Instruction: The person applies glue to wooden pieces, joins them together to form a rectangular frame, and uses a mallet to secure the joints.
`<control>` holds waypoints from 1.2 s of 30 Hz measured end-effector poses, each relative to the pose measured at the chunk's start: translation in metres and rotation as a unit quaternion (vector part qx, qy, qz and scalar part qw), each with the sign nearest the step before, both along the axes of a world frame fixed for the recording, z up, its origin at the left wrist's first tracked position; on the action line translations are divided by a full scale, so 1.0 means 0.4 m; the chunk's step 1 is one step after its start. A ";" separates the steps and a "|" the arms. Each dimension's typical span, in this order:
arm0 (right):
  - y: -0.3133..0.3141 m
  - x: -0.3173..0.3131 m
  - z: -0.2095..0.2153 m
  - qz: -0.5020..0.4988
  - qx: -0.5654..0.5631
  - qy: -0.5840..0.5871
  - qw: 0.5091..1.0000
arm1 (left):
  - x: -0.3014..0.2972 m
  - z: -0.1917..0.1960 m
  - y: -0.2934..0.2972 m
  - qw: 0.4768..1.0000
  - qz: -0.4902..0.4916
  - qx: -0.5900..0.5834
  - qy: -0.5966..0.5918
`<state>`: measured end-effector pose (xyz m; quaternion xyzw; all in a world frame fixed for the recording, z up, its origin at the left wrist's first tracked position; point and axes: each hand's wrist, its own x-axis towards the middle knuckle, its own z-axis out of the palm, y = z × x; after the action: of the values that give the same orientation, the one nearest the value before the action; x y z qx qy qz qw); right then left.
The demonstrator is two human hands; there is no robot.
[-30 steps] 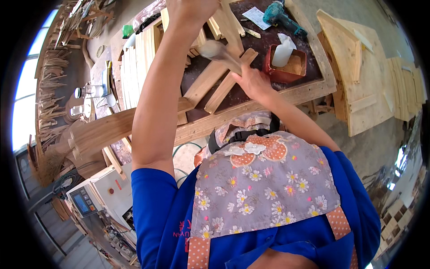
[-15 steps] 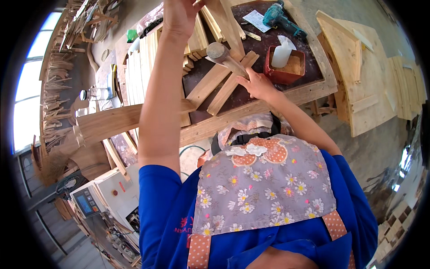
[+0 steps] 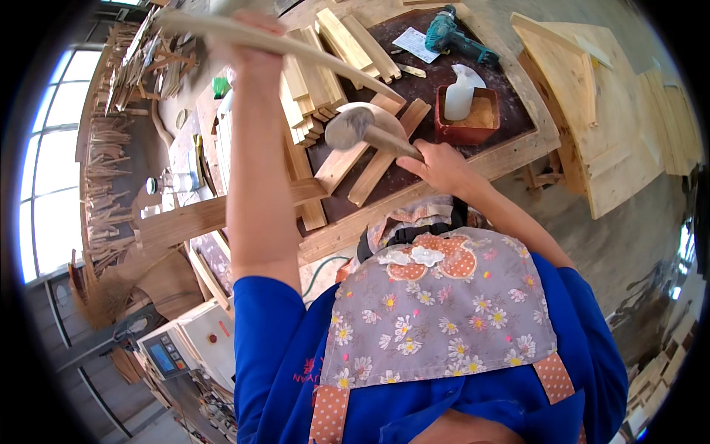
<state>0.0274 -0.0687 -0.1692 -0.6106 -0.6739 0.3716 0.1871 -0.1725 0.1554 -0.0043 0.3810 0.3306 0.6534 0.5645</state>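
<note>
Right hand (image 3: 444, 164) clamped round a mallet (image 3: 353, 127) handle, head above crossed slats (image 3: 370, 159). Left hand (image 3: 248, 44) gripping a long curved stick (image 3: 296, 50), raised high. Dark workbench (image 3: 510, 111) with red tray (image 3: 466, 118), white bottle (image 3: 458, 92), teal drill (image 3: 458, 33). Window (image 3: 41, 185) far left, plywood panels (image 3: 599, 118) right.

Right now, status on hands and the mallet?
Left hand up, gripping a long wooden stick. Right hand gripping the mallet above the crossed slats. Red tray with white bottle close by.
</note>
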 end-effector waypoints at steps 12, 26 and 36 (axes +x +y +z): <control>-0.078 0.019 0.011 0.114 0.041 -0.045 0.992 | -0.323 0.125 -0.091 0.957 -0.270 0.085 -0.070; -0.054 0.021 -0.007 0.137 0.064 -0.009 0.988 | -0.349 0.136 -0.106 0.952 -0.283 0.098 -0.063; -0.031 0.020 -0.043 0.139 0.014 -0.050 0.989 | -0.270 0.124 -0.092 0.961 -0.258 0.077 -0.064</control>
<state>0.0352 -0.0811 -0.1863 -0.5258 -0.7659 0.3538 0.1083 -0.2804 0.1187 0.0453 0.4526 0.1331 0.5323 0.7029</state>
